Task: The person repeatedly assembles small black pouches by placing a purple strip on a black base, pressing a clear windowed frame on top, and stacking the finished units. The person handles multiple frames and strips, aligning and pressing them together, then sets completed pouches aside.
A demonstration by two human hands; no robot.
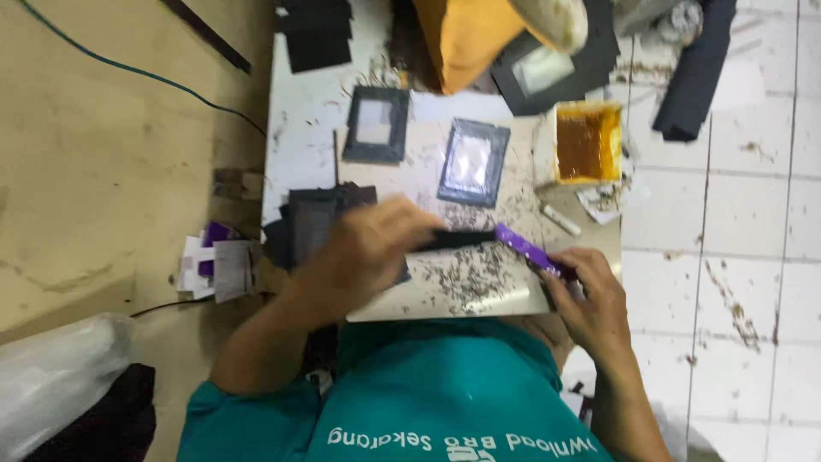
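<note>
Left hand [368, 248] clamped on a black strip [457, 240] over the littered board [445, 295], right hand [590, 295] gripped round a purple knife [526, 250] meeting its end; probably risked slipping toward fingers, given the loose shavings.

board [513, 295]: pale, matt, rough with dark crumbs | frames [473, 162]: black, matt, with shiny clear middles | tub [586, 142]: yellow, looks like plastic, brown shiny glue inside | tool [527, 249]: purple handle, smooth | strip [457, 239]: black, matt | floor tiles [744, 222]: white, smooth, dirty | shirt [428, 385]: teal cloth
</note>
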